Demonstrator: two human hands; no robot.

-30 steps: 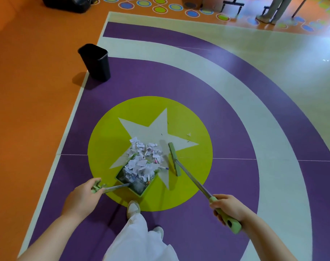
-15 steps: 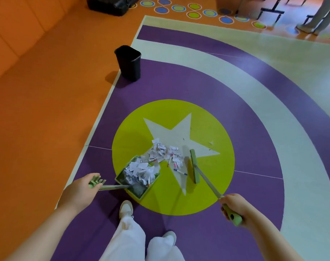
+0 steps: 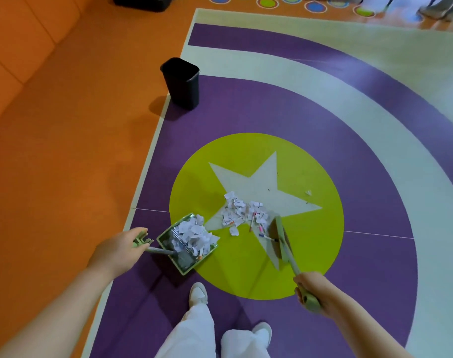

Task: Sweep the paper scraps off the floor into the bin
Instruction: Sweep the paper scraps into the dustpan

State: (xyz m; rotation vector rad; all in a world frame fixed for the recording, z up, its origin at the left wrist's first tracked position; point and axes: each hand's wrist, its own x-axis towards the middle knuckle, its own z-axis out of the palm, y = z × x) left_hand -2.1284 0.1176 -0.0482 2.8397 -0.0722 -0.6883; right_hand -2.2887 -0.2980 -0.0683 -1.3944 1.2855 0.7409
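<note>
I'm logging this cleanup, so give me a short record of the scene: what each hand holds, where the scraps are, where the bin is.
left hand: grips the dustpan handle
right hand: grips the broom handle
dustpan: on the floor at the green circle's edge, partly filled with scraps
loose scraps: pile on the star, between dustpan and broom head, with a few pens mixed in
broom head: on the floor right of the pile
stray scrap: apart, beyond the broom
bin: black, upright, farther off at the orange border

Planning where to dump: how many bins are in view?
1: the black bin stands upright where the orange floor meets the purple, beyond the dustpan. The dark object at the top edge is unclear.
</note>
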